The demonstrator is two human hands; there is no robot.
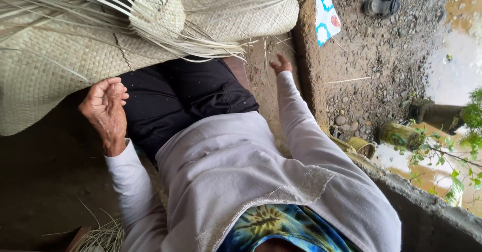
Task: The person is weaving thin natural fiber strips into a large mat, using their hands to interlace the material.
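My left hand (106,110) hovers palm up beside my black-trousered thigh (175,98), fingers loosely curled and holding nothing. It is just below the edge of a woven pale straw mat (60,66). Loose unwoven strips (150,28) fan out over the mat's top. My right hand (281,65) is stretched out to the earthen floor beside my leg, fingers apart and empty, close to the mat's right end (251,16). White sleeves cover both my arms.
A raised earthen ledge (306,56) borders gravel ground with a blue and white cloth (325,16) and a dark sandal (381,6). Muddy water (454,66), green bamboo pots (401,135) and a leafy plant (452,166) lie at the right. Dry strips (103,234) lie at bottom left.
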